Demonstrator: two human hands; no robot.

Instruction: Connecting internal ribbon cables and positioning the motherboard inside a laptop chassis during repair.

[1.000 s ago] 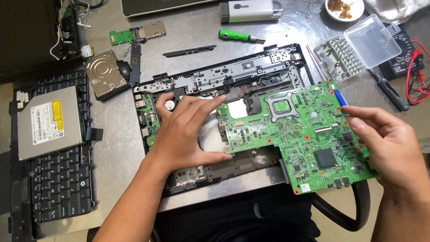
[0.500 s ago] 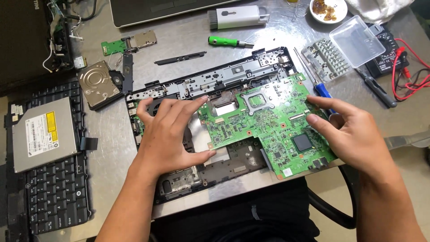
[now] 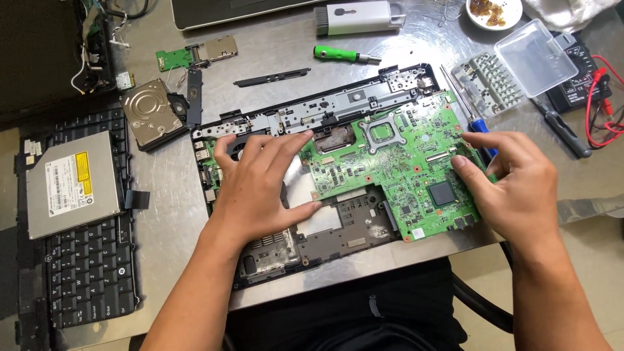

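Around the work, a grey table (image 3: 286,49) carries many loose parts. At far left a bare hard drive (image 3: 151,112) lies beside a small green card (image 3: 174,58); nearer, a silver optical drive (image 3: 73,183) rests on a black keyboard (image 3: 84,273). Far from the person lie a green-handled screwdriver (image 3: 338,54), a thin black strip (image 3: 272,77) and a grey-and-white case (image 3: 361,16). At right sit a clear bit box (image 3: 513,71) with its lid open, a blue-handled screwdriver (image 3: 478,130) just beside the board's right edge, and a meter with red leads (image 3: 601,97).

The green motherboard (image 3: 396,162) lies inside the black laptop base (image 3: 312,240), covering its right part. Its long axis runs left to right, tilted so that the right end sits slightly farther away; its component side faces up.

The left hand (image 3: 260,185) is spread wide, fingers flat on the base and on the board's left edge, gripping nothing. The right hand (image 3: 513,185) is half curled, fingertips pressing the board's right edge, with the blue screwdriver partly hidden behind its fingers.
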